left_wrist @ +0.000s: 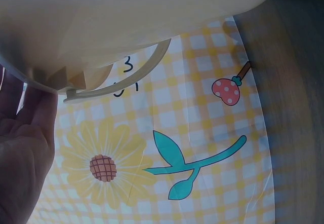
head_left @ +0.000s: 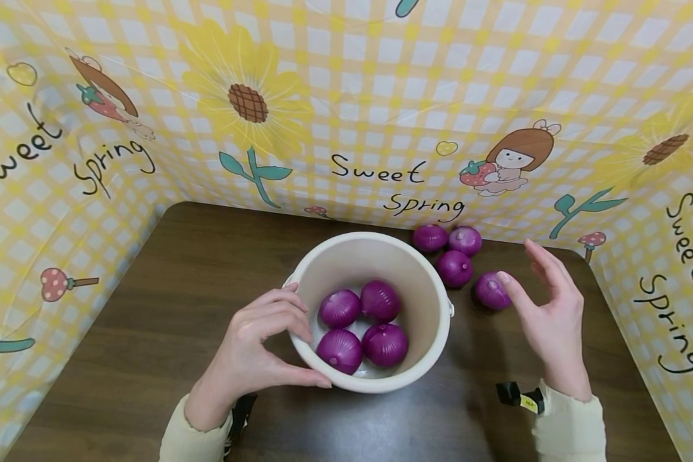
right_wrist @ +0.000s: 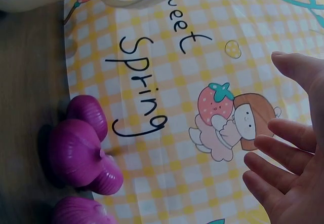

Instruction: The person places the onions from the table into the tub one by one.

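A cream-white bucket (head_left: pixel 388 385) stands upright on the table with several purple onions (head_left: pixel 342 351) on its bottom. My left hand (head_left: pixel 253 343) grips the bucket's left rim, fingers over the edge and thumb along the near side. In the left wrist view, that hand (left_wrist: pixel 28 148) is partly hidden by the bucket wall (left_wrist: pixel 126 26). To the right of the bucket, my right hand (head_left: pixel 554 321) is spread above the table and holds nothing. Its thumb is nearest a single onion (head_left: pixel 491 292); whether they touch I cannot tell. The right wrist view shows the relaxed fingers (right_wrist: pixel 278 163).
Behind that single onion, three more onions (head_left: pixel 453 268) lie together by the back wall. A yellow checked cloth (head_left: pixel 346 115) with printed flowers and words encloses the brown table (head_left: pixel 208 269) at back and sides. The bucket's handle (left_wrist: pixel 147 77) hangs down outside.
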Tool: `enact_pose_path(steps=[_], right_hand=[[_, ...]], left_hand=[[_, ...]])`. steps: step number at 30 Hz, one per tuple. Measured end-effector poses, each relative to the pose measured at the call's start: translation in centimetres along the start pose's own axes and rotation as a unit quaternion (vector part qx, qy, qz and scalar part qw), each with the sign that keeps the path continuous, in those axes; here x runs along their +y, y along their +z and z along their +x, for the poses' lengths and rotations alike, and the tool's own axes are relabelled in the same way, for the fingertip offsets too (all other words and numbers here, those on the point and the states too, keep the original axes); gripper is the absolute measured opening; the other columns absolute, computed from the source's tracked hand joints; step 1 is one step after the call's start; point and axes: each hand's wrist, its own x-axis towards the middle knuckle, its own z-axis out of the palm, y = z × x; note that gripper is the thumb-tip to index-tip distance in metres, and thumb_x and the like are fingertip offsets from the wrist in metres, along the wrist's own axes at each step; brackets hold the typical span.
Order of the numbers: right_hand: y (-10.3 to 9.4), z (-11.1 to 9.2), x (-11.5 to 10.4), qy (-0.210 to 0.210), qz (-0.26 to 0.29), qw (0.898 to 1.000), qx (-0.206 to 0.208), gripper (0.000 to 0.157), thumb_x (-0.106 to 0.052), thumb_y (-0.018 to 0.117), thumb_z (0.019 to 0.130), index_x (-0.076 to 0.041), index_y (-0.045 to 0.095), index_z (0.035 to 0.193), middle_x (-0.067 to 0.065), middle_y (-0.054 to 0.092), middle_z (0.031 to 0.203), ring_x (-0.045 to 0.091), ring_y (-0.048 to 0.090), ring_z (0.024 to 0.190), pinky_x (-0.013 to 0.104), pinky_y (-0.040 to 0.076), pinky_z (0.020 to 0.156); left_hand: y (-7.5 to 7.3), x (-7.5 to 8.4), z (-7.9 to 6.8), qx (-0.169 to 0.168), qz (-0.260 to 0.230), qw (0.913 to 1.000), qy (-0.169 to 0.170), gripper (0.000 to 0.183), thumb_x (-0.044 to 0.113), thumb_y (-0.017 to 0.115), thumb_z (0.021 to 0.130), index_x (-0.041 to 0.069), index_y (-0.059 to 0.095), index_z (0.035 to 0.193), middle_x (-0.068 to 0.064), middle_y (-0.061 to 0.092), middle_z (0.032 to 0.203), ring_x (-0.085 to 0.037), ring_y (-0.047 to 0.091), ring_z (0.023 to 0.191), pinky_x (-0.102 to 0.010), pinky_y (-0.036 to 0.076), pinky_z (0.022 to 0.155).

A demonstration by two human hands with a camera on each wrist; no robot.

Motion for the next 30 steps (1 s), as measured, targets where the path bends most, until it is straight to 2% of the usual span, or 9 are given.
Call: enact_pose_path(steps=[3,9,18,30], right_hand=[[0.0,0.4,1.7,0.003,-0.011,1.0,0.003,0.059,0.003,0.082,0.084,-0.009,0.063,0.139,0.01,0.061,0.136,0.007,0.054,0.124,0.021,0.044,0.107],[0.1,0.8,1.9,0.028,-0.022,0.999,-0.001,0.056,-0.003,0.081,0.087,-0.008,0.062,0.139,0.01,0.061,0.135,0.007,0.054,0.123,0.02,0.044,0.107],[0.2,1.2,5.1,0.086,-0.012,0.996,-0.027,0.056,-0.016,0.08,0.091,-0.014,0.059,0.143,0.003,0.056,0.143,0.011,0.052,0.129,0.024,0.042,0.111],[0.4,0.6,6.0,0.113,-0.024,0.992,-0.042,0.058,-0.027,0.078,0.093,-0.016,0.058,0.145,0.005,0.056,0.144,0.014,0.052,0.131,0.023,0.041,0.111]], left_hand=[[0.0,0.0,0.0,0.0,0.001,1.0,-0.002,0.049,0.044,0.1,0.058,0.013,0.069,0.079,0.003,0.067,0.079,-0.021,0.062,0.09,-0.045,0.044,0.112],[-0.1,0.0,-0.1,0.0,0.002,1.0,-0.001,0.049,0.044,0.1,0.058,0.013,0.069,0.079,0.004,0.067,0.079,-0.022,0.062,0.09,-0.045,0.044,0.112],[0.0,0.0,0.0,-0.001,-0.001,1.0,0.0,0.049,0.041,0.101,0.057,0.013,0.069,0.08,0.004,0.067,0.08,-0.021,0.062,0.09,-0.045,0.045,0.112],[0.0,0.1,0.0,-0.001,0.006,0.9999,0.01,0.049,0.042,0.1,0.057,0.013,0.069,0.081,0.004,0.067,0.08,-0.023,0.063,0.091,-0.047,0.045,0.111]])
